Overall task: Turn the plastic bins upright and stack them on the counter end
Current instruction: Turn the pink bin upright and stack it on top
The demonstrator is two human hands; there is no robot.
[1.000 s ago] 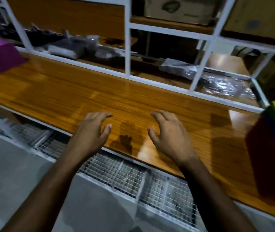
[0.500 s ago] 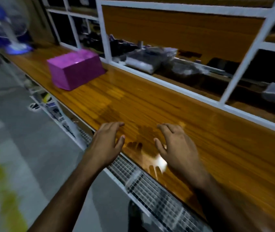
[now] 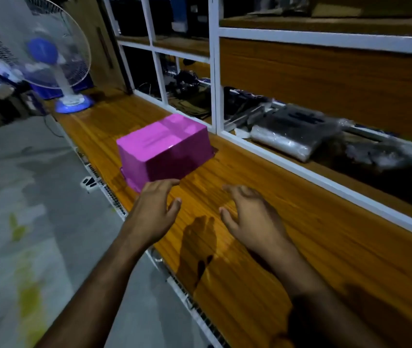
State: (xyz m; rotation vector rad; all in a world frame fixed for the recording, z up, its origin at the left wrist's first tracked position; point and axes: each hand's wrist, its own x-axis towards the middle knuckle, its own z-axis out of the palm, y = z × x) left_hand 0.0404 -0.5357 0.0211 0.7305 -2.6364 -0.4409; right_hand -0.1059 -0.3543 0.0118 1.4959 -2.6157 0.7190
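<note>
A magenta plastic bin (image 3: 164, 149) lies upside down on the wooden counter (image 3: 262, 247), its flat base facing up and its rim on the wood. My left hand (image 3: 156, 209) hovers just in front of the bin's near corner, fingers spread, holding nothing; its fingertips are close to the bin's lower edge. My right hand (image 3: 250, 217) is held over the counter to the right of the bin, fingers apart and empty. No other bin is in view.
A blue and white table fan (image 3: 46, 54) stands at the counter's far left end. White-framed shelves (image 3: 216, 71) behind the counter hold plastic-wrapped dark goods (image 3: 293, 131). A wire grid (image 3: 114, 199) runs below the counter's front edge, above the grey floor (image 3: 24, 197).
The view has swung left along the counter: the stacked bins at the right have left the frame, and the magenta bin now sits close in front of both open hands.
</note>
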